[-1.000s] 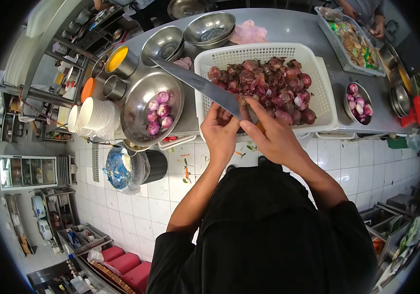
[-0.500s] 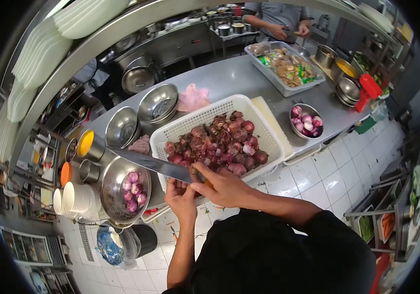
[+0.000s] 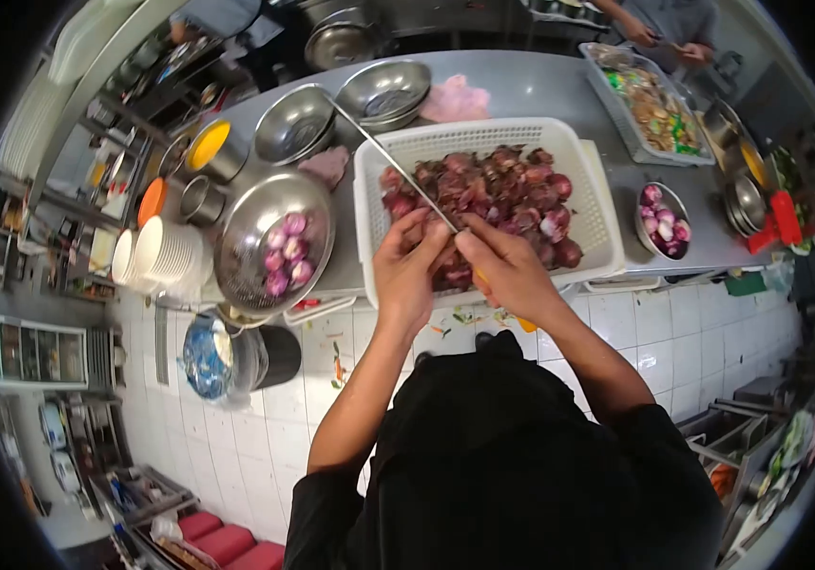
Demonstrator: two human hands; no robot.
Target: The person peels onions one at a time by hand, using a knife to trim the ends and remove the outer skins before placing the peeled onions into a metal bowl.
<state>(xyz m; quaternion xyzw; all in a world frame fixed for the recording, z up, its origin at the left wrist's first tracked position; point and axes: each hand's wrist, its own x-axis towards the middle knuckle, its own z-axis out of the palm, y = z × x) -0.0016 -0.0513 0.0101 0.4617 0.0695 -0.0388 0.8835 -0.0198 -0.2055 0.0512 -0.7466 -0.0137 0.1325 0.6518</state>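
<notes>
My right hand (image 3: 512,264) is closed around the handle of a large kitchen knife (image 3: 396,163), whose blade points up and left, seen almost edge-on. Close beside it, my left hand (image 3: 407,275) is closed too, thumb and fingers drawn together near the blade; what they hold is hidden. Both hands are over the front part of a white perforated plastic basket (image 3: 607,228). Unpeeled red onions (image 3: 521,195) with loose dry skins lie in the basket. Peeled onions (image 3: 288,255) sit in a steel colander (image 3: 236,228) at left, and more fill a steel bowl (image 3: 648,237) at right.
Steel bowls (image 3: 293,123) and a pink cloth (image 3: 455,99) are behind the basket. Stacked white tubs (image 3: 162,252) stand at the left. A plastic bin (image 3: 671,152) of packed food is at back right. Another person's hands (image 3: 664,43) are beyond it. Scraps (image 3: 338,366) dot the tiled floor.
My view has shifted, so the counter appears higher and further right. The knife blade has turned from broadside to edge-on and points more steeply upward. Both hands stay close together over the basket.
</notes>
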